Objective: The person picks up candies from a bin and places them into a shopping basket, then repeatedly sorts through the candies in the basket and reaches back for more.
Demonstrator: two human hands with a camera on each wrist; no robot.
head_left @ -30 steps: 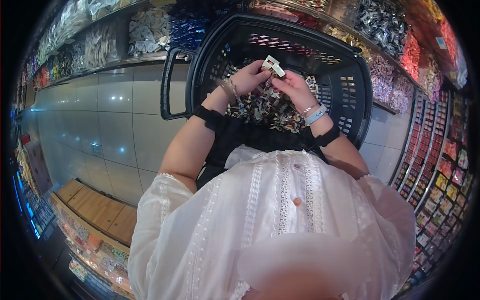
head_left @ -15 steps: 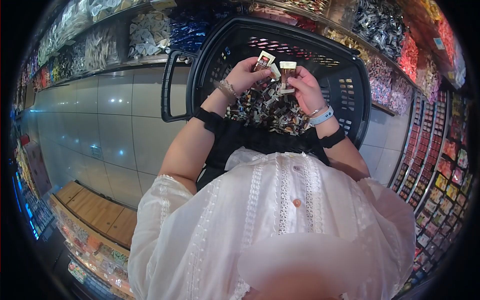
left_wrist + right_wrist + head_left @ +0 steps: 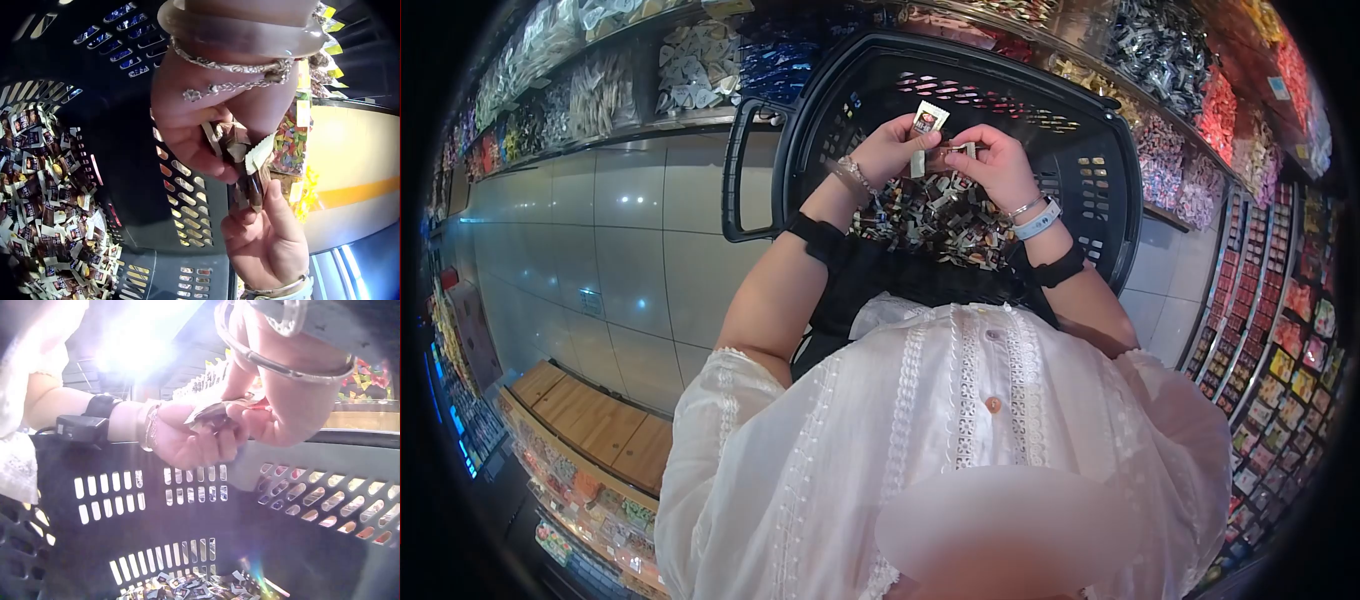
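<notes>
My left hand grips several small wrapped candies, among them a brown packet with cream crimped ends sticking up past its fingers. My right hand pinches a brown wrapped candy between thumb and fingers, close beside the left hand's bunch. In the left wrist view the fingertips of both hands meet around the candies. Below them, a pile of similar candies covers the bottom of a black shopping basket. Fingers hide part of what the left hand holds.
Bins of bagged goods line the shelf behind the basket. The basket's handle stands out on the left, over pale floor tiles. A wooden ledge is at lower left and racks of small packs rise on the right.
The hands were together around a pale packet, then drew apart, each with candy in it. Now the right hand has come back left, against the left hand's bunch, its candy turned sideways.
</notes>
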